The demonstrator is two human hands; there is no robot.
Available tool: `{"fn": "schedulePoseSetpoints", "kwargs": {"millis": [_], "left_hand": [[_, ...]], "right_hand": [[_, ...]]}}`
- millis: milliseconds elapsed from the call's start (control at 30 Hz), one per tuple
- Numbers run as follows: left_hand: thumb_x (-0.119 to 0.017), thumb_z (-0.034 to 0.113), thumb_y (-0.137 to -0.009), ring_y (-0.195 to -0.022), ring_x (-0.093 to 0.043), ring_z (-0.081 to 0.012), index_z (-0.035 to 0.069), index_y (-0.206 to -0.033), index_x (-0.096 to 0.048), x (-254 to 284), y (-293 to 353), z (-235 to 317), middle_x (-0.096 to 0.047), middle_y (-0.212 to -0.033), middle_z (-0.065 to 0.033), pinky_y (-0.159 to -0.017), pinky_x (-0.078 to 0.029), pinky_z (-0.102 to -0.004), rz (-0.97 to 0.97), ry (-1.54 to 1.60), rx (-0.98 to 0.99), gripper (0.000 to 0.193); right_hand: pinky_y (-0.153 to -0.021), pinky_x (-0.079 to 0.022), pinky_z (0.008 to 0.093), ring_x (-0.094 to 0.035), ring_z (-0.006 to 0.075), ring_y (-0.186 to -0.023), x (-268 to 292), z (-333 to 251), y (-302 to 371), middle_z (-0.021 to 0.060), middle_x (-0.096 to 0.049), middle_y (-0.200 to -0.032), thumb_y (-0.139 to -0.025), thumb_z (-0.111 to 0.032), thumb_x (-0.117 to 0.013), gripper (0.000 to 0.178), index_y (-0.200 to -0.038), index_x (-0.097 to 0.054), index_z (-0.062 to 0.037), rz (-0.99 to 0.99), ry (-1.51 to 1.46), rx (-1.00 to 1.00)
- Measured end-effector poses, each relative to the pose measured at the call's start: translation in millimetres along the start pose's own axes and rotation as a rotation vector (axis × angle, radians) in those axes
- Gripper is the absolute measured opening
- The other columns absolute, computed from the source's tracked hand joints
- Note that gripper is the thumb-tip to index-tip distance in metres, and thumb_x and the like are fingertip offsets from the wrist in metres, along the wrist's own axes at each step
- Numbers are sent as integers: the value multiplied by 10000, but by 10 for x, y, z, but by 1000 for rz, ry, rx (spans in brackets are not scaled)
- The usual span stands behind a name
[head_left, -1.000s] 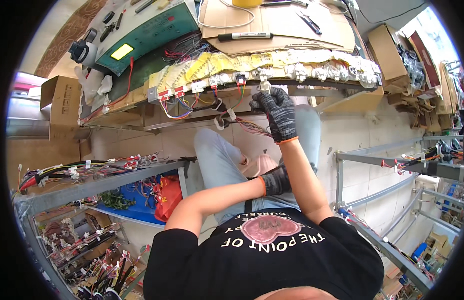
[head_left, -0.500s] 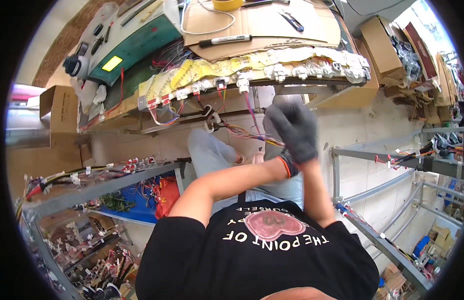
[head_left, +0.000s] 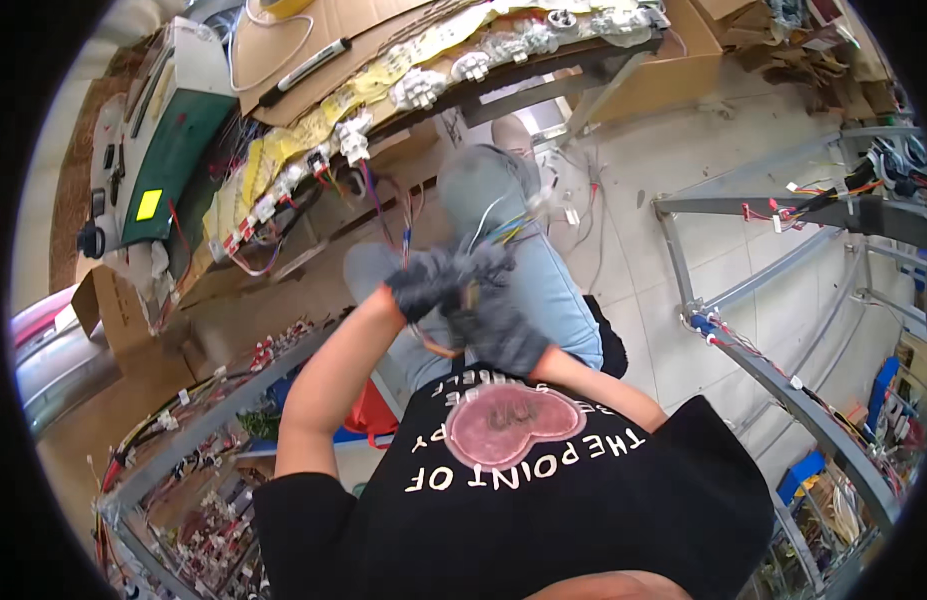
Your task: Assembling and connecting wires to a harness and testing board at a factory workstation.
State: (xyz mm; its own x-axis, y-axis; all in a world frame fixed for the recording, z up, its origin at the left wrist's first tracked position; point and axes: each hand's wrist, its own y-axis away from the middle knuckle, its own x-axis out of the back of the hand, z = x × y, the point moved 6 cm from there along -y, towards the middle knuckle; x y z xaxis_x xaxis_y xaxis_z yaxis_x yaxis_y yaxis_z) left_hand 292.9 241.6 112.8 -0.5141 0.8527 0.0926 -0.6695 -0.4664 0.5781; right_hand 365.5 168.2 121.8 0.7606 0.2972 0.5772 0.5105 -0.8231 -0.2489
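Note:
Both hands wear dark grey gloves and meet above my lap, somewhat blurred. My left hand (head_left: 423, 284) is closed round a wire harness (head_left: 507, 232), whose white, yellow and blue wires fan out past the fingers to the upper right. Against it, my right hand (head_left: 498, 325) is closed round the same bundle, lower down; the grip itself is partly hidden. Thin purple and red wires (head_left: 405, 240) rise from beside the left hand toward a row of white connectors (head_left: 419, 88) along the bench edge. The far wire ends are smeared by motion.
Yellow tape (head_left: 358, 92) runs along the bench edge, beside cardboard with a marker (head_left: 305, 72). A green box with a lit display (head_left: 151, 204) stands at left. Metal racks (head_left: 783, 212) hung with wiring flank me on both sides. Cardboard boxes (head_left: 655, 82) sit at the far right.
My hands have come down from below the bench edge to my lap, moving left. The harness's loose wires now point to the upper right. The whole view has turned and shifted.

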Motion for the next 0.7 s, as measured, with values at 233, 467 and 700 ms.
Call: {"fn": "schedulePoseSetpoints", "kwargs": {"millis": [233,467,700], "left_hand": [[-593,235,-821,-849,-558,-175,4,-1040,-543,37,-95,-189,-587,-897,-108,-771,-437,-288,542,-91,-65,322],[-613,176,-761,-860,-610,-267,60,-1136,-536,-77,-175,-15,-590,-1017,-172,-733,-478,-311,678,-161,-313,400],[-581,103,-804,-838,-626,-221,40,-1006,-604,-216,-110,126,-644,-907,-112,-728,-470,-291,623,-236,-350,213]], "right_hand": [[-547,-438,344,-538,219,-541,550,1240,544,106,-579,-718,-864,-238,-476,208,-920,-558,-56,-18,297,-823],[-537,-428,299,-507,134,-558,714,1950,415,78,-568,-613,-719,-231,-711,268,-794,-585,-7,426,-282,-931],[-649,-479,239,-578,132,-717,1321,1091,-356,87,-600,-882,-706,16,-672,292,-959,-527,-4,560,-1002,-501]]}}
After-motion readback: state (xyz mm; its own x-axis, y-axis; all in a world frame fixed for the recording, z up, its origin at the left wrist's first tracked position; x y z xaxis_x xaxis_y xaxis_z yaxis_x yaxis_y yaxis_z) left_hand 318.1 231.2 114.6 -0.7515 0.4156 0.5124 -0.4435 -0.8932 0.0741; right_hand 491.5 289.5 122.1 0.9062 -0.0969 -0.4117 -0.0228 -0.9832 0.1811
